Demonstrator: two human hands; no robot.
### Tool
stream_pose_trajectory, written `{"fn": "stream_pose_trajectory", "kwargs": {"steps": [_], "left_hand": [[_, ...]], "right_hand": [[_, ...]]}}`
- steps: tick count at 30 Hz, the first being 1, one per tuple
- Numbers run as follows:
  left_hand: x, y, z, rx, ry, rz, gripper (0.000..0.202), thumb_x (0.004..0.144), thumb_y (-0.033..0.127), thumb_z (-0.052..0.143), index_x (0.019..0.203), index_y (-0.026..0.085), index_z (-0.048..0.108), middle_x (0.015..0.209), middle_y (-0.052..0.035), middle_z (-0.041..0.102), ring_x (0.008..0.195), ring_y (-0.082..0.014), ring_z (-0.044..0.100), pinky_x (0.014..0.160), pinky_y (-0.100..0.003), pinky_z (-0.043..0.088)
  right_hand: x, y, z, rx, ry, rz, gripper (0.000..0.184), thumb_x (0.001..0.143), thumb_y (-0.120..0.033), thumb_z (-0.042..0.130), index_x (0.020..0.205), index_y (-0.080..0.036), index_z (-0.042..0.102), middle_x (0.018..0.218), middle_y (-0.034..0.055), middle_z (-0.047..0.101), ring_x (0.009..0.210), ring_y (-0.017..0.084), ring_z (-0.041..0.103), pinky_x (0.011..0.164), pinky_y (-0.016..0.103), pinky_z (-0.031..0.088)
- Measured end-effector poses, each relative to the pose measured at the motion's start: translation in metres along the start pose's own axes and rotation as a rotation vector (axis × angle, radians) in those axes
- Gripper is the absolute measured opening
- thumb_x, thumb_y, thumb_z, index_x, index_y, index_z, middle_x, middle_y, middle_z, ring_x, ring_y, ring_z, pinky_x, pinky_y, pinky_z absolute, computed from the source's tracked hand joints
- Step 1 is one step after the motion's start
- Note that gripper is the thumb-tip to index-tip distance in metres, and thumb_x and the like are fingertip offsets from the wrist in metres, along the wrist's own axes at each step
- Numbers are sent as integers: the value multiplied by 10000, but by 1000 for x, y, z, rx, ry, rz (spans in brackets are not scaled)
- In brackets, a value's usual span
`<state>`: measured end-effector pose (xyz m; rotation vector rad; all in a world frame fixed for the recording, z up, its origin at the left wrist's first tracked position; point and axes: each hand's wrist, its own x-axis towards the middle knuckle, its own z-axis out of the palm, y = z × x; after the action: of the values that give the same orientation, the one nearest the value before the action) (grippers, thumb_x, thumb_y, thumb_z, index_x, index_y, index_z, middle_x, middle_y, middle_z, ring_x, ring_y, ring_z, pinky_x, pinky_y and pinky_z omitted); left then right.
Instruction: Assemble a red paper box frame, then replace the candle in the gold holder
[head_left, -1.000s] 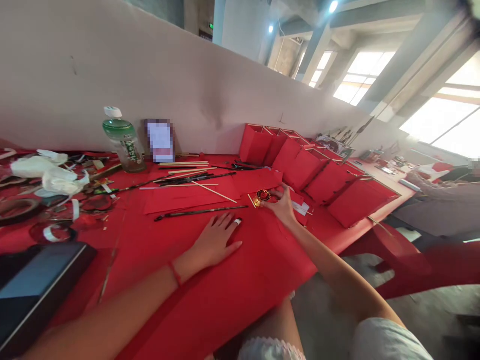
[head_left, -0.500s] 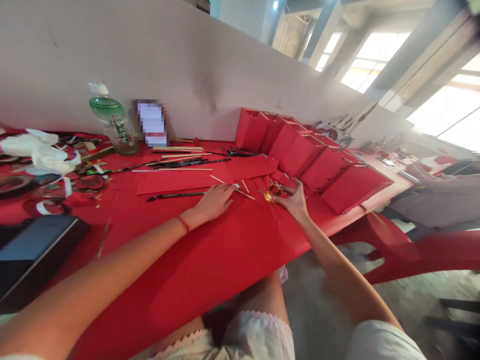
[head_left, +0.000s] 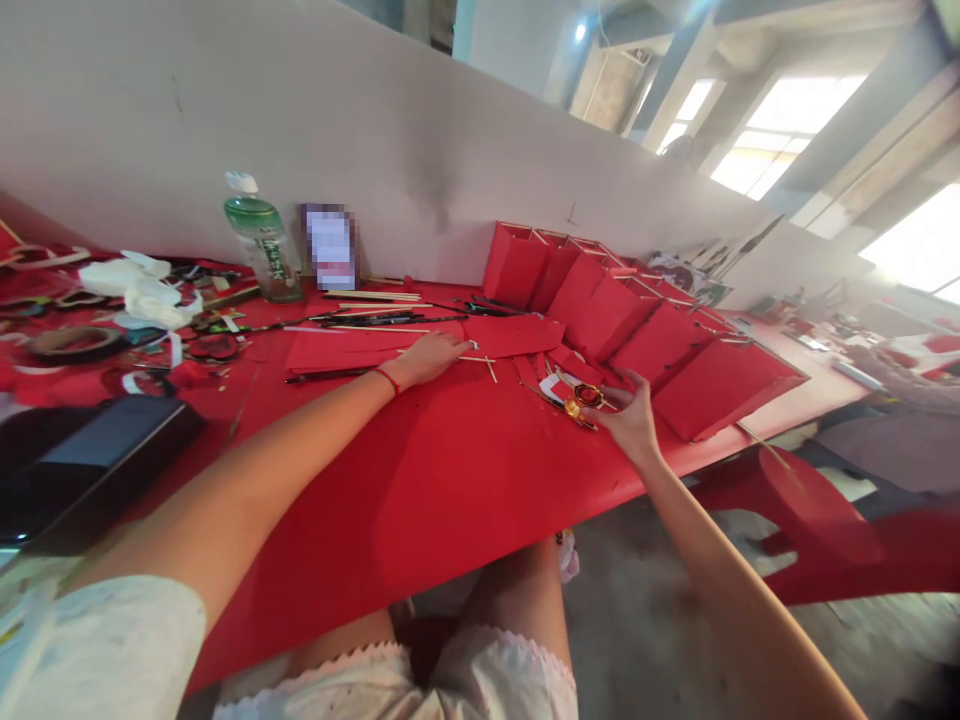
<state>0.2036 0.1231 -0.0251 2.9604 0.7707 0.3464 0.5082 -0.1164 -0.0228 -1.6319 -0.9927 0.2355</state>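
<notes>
My left hand (head_left: 429,360), palm down with a red cord on the wrist, reaches over the red strips and thin sticks in the middle of the table. Its fingers are drawn together, and a small white bit shows at the fingertips; what they grip is hidden. A pale thin stick (head_left: 491,371) lies just beside them. At the right, my right hand (head_left: 630,415) pinches a gold-and-red ornament (head_left: 588,396) between thumb and fingers. Under it lie a white piece (head_left: 559,386) and a thin dark tool with a gold part, its kind unclear.
Red open boxes (head_left: 694,385) stand in a row on the right. A green-capped drink bottle (head_left: 262,245) and a phone (head_left: 330,250) stand by the wall. Tape (head_left: 79,343) and scraps crowd the left, near a black box (head_left: 97,470). A red stool (head_left: 817,500) is beyond the table edge.
My left hand has moved away from me over the sticks, and one stick has turned. My right hand has shifted right and nearer with the ornament, showing the white piece. The view has swung left.
</notes>
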Motion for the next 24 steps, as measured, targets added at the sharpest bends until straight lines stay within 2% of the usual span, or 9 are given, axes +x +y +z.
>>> {"fn": "stream_pose_trajectory", "kwargs": {"steps": [5,7,9,13,16,21,24], "left_hand": [[-3,0,-1,-2,28,-54,396,1018,166,361,1361,116,552,1237,-172,666,1151,-265,595,1034,-392,384],[-5,2,-1,-10,47,-89,369,1005,182,401,1326,108,568,1213,-172,686,1124,-272,623,1013,-392,409],[-8,3,-1,-17,65,-129,362,984,205,456,1312,107,571,1150,-164,715,1079,-279,655,963,-379,444],[-19,-5,-3,-25,97,-208,425,955,230,508,1370,141,526,1087,-119,749,1010,-258,696,872,-337,491],[-38,-15,-7,4,107,-249,421,930,207,523,1349,172,553,1121,-110,751,1057,-265,695,918,-359,492],[-82,-17,-13,99,157,-333,402,931,195,501,1324,161,580,1334,-177,662,1295,-342,576,1072,-475,402],[-100,-11,-9,148,206,-445,427,957,205,438,1359,105,542,1272,-235,669,1243,-384,594,1049,-533,387]], "right_hand": [[-4,2,-35,-22,-32,-36,1098,360,-518,966,1258,-242,398,898,28,717,937,299,724,986,539,532],[-7,0,-39,-3,-76,-62,1115,383,-538,965,1284,-250,374,904,15,698,931,284,722,976,523,543],[-12,-3,-35,29,-146,-82,1128,419,-554,958,1320,-262,345,916,4,685,943,271,715,981,511,543],[-23,-10,-1,105,-324,-90,1157,492,-526,947,1396,-279,269,956,12,680,981,265,703,1008,508,525],[-28,-17,36,134,-425,-128,1127,549,-516,921,1427,-287,253,988,19,659,1008,258,684,1016,506,511],[-32,-33,95,148,-540,-200,1136,604,-478,878,1484,-256,195,954,4,576,990,243,644,1011,497,505],[-32,-41,121,122,-594,-222,1123,629,-426,849,1506,-255,170,988,11,546,973,232,629,975,473,523]]}}
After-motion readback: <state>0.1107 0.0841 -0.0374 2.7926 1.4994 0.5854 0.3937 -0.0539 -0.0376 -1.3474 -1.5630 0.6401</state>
